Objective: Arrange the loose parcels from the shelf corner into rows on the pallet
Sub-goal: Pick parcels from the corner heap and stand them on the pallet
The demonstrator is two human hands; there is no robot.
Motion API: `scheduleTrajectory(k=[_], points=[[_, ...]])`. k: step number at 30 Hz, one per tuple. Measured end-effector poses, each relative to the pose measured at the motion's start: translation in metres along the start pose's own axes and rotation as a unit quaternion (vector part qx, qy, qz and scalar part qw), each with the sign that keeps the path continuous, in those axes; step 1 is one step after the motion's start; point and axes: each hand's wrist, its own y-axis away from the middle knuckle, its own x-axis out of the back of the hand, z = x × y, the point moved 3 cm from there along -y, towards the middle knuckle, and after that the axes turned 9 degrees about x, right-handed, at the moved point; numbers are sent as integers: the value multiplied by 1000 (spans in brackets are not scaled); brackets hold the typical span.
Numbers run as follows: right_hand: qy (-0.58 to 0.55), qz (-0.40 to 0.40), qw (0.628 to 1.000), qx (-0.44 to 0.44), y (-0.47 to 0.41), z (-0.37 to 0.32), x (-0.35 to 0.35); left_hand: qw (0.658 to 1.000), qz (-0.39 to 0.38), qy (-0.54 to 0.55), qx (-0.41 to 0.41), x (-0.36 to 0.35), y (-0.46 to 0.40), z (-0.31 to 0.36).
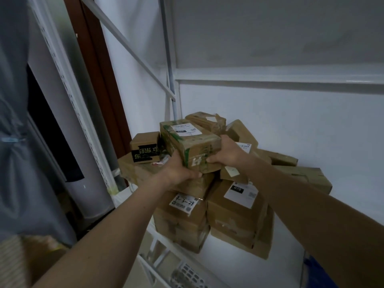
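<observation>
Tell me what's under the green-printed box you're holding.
Under the green-printed box, held by left hand and right hand, are stacked brown parcels, including one marked 4-3-24. What sits directly beneath is covered.

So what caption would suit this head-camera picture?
Both hands, left and right, grip a green-printed parcel atop the heap on the white shelf.

Top parcel [190, 142]: brown carton, green print, white label on upper face, tilted, long axis running toward 11 o'clock. It sits atop the parcel heap [209, 204] in the shelf corner. Heap: taped brown cartons, loosely stacked, several askew, white labels showing. Black-printed carton [144, 147] lies at 9 o'clock of top parcel.
</observation>
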Motion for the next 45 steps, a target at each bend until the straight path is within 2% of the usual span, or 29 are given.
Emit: scheduleTrajectory(k=[7,10,16,22,26,31,35,45], points=[[2,55,998,37,5,-13,-5,997,27,-67,-37,7,2,-4],[14,86,995,54,16,-29,-1,996,27,-64,-63,16,12,-1],[39,190,978,72,56,-62,8,982,48,-82,-166,35,40,21],[49,302,952,26,134,-59,41,954,31,-131,-266,-1,69,54],[96,366,925,-35,206,-42,71,942,-45,-117,-310,-59,100,76],[130,405,897,-119,288,-20,96,916,-165,-99,-352,-127,140,88],[154,406,883,-180,332,-2,104,902,-213,-113,-357,-173,160,86],[119,362,885,-268,370,76,99,903,-236,-171,-316,-258,159,45]])
